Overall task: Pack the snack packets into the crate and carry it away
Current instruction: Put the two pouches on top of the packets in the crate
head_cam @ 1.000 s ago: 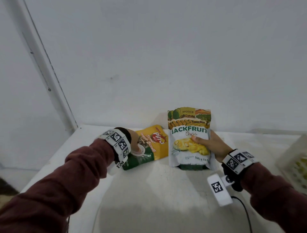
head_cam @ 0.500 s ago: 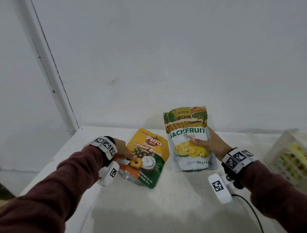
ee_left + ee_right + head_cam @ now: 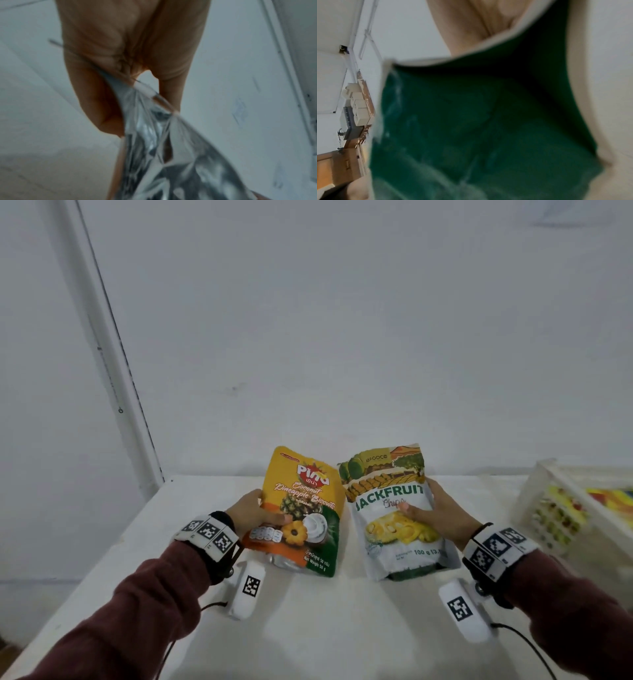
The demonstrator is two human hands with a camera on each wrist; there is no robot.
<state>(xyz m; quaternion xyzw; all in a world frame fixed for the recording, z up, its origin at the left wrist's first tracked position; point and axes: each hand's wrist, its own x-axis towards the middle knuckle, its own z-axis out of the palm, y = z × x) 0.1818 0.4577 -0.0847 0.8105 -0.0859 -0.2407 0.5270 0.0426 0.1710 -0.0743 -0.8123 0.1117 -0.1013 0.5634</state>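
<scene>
biscuit pouch (image 3: 301,508) left | chips pouch (image 3: 394,508) right | crate (image 3: 548,508) far right, maybe holding packets

Biscuit packet (image 3: 301,508): yellow-orange top, red and white logo, green lower right, silver base. Jackfruit packet (image 3: 394,508): white, green lettering, yellow fruit, dark green base. Sleeves (image 3: 154,594) maroon. Wristbands (image 3: 209,534) white, black square codes. Crate (image 3: 548,508) white. Worktop (image 3: 325,628) white.
</scene>
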